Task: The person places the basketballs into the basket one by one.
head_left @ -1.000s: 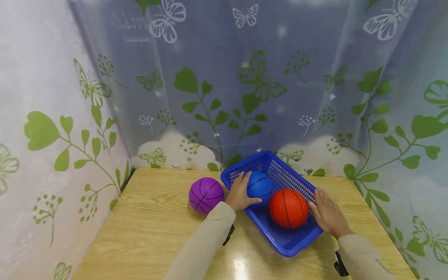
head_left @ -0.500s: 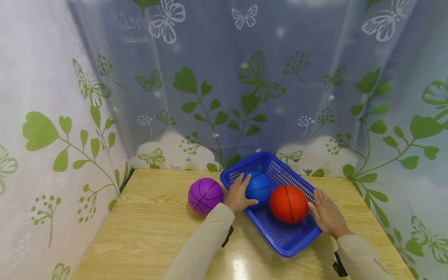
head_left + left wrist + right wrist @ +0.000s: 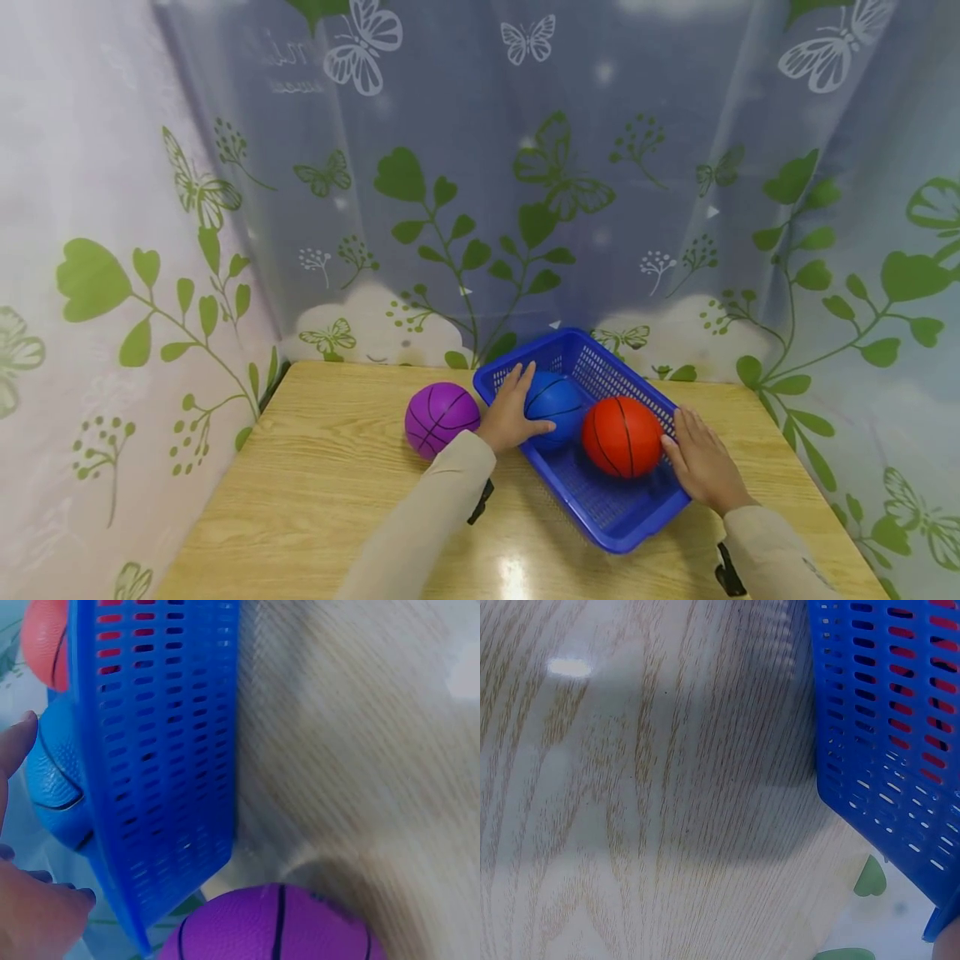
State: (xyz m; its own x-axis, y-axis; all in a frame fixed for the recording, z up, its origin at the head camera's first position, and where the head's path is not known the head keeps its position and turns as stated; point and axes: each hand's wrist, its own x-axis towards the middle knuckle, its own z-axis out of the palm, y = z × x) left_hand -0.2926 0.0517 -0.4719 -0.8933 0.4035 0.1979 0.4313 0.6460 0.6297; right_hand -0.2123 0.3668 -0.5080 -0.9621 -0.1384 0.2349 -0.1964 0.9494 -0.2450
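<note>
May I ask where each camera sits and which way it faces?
Head: worn there, looking forward and down at the basket; left hand, right hand, sleeves show.
Left wrist: worn there, facing basket and purple ball; left hand partly shows.
Right wrist: worn there, facing tabletop and basket; right hand barely shows.
Both wrist views show the red ball through basket holes.

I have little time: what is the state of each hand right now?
Left hand: open, at the blue ball.
Right hand: open, at the rim of the basket.

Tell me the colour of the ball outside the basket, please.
The ball is purple, clearest in the head view.
</note>
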